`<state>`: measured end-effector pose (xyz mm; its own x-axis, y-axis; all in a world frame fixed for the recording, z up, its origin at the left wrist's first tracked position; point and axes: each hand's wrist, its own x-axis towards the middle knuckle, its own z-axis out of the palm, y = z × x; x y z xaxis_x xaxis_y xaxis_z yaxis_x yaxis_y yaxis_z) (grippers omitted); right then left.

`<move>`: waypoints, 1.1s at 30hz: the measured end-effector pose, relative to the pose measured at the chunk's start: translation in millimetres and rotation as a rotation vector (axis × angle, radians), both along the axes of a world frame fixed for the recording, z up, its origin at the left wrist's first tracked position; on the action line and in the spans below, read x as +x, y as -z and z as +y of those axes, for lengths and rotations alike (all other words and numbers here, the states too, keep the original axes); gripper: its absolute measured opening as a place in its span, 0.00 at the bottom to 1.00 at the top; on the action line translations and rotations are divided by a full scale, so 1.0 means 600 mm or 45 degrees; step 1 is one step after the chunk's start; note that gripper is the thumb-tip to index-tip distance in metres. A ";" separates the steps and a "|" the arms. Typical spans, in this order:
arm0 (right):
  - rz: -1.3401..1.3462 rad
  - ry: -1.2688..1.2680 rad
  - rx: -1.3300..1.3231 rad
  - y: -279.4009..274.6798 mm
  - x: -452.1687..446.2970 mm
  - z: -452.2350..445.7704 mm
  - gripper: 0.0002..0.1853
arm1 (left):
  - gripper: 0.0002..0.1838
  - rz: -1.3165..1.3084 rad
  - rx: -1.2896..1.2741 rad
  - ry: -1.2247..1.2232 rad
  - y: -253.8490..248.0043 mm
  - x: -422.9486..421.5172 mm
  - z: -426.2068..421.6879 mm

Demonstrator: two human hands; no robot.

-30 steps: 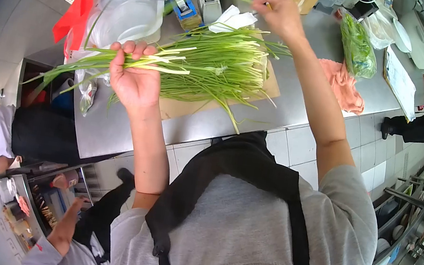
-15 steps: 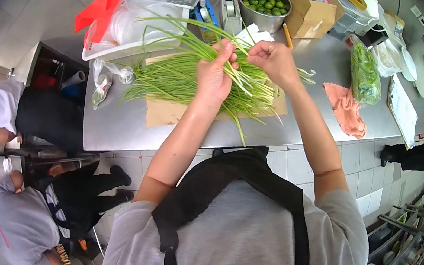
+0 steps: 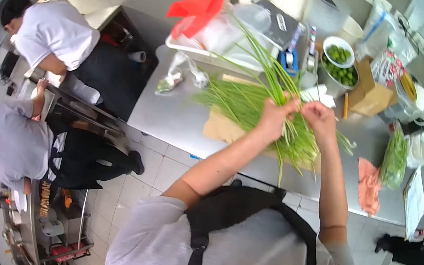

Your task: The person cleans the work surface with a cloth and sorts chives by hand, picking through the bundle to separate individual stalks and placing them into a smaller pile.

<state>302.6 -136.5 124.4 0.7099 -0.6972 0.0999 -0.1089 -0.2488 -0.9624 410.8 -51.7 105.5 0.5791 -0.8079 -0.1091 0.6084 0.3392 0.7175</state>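
My left hand (image 3: 275, 121) is closed around a small bunch of spring onions (image 3: 267, 58), their long green leaves pointing up and away to the left. Close by on the right, my right hand (image 3: 319, 118) has its fingers pinched together near the pale ends of the bunch. What sits between those fingertips is too small to make out. Under both hands lies a pile of spring onions (image 3: 233, 98), partly covering a sheet of brown cardboard (image 3: 222, 128) on the steel table (image 3: 162, 119).
Behind the pile stand a white tray (image 3: 181, 45) of plastic lids, a tape dispenser (image 3: 308, 73) and a metal pot (image 3: 348, 84) of green citrus fruit. At right lie bagged greens (image 3: 394, 160), an orange cloth (image 3: 368, 186) and a clipboard (image 3: 414, 201). Two co-workers (image 3: 21, 142) stand at left.
The view has swung left, so the table appears farther right and lower, and more of the co-workers shows. My left hand still holds the bunch; my right hand stays pinched beside it.
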 end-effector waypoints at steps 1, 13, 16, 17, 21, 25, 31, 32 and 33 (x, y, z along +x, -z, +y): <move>-0.004 -0.017 0.126 0.002 0.003 -0.002 0.01 | 0.09 -0.027 0.056 -0.021 0.004 0.004 0.004; -0.024 0.097 0.311 0.016 0.006 -0.012 0.02 | 0.10 0.277 -0.128 -0.074 0.018 0.061 0.024; 0.172 0.383 -0.372 0.046 -0.051 -0.063 0.02 | 0.09 0.344 -0.128 -0.071 0.010 0.080 0.038; 0.187 0.401 -0.368 0.044 -0.073 -0.072 0.02 | 0.08 0.394 -0.129 -0.110 0.004 0.083 0.039; 0.845 0.768 -0.938 0.018 -0.120 -0.079 0.07 | 0.07 0.466 0.009 -0.200 -0.012 0.096 0.054; 0.455 0.446 -1.198 0.035 -0.077 -0.065 0.10 | 0.08 0.599 -0.323 0.038 0.004 0.095 0.057; 0.952 0.147 -1.250 0.070 -0.051 -0.088 0.09 | 0.08 0.700 -0.395 0.268 0.006 0.077 0.073; 1.016 0.142 -1.158 0.070 -0.052 -0.095 0.09 | 0.08 0.699 -0.399 0.263 0.008 0.079 0.075; 1.051 0.142 -1.080 0.066 -0.063 -0.099 0.09 | 0.08 0.667 -0.404 0.254 0.007 0.068 0.081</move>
